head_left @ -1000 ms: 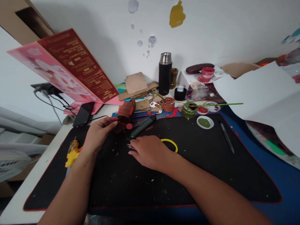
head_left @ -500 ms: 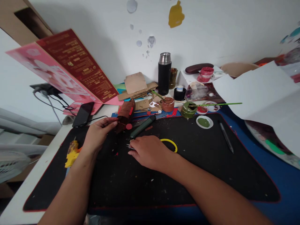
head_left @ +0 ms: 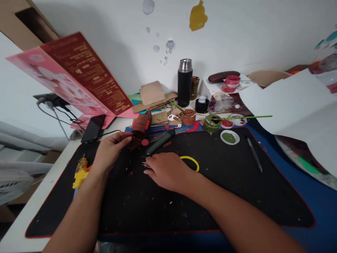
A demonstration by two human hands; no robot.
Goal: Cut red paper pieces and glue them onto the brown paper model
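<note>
My left hand [head_left: 112, 149] pinches a thin, dark reddish-brown piece between thumb and finger, its outline hard to make out. Just beyond the fingertips lies a brown cylinder-like model part [head_left: 141, 123] with red strips, and a small red disc [head_left: 144, 142] is beside it. Low over the mat, my right hand [head_left: 168, 172] is closed on scissors [head_left: 190, 160]; their metal points poke out at its left and a yellow handle loop shows behind it. The hand hides their middle. A dark green utility knife [head_left: 160, 143] lies just past my right fingers.
A yellow glue gun [head_left: 80, 173] lies left of my left forearm, near a phone [head_left: 93, 129]. Behind the black mat [head_left: 163, 214] stand a flask [head_left: 185, 82], a brown paint jar [head_left: 189, 117] and a green one [head_left: 212, 123]. A dark pen [head_left: 254, 154] lies at the right.
</note>
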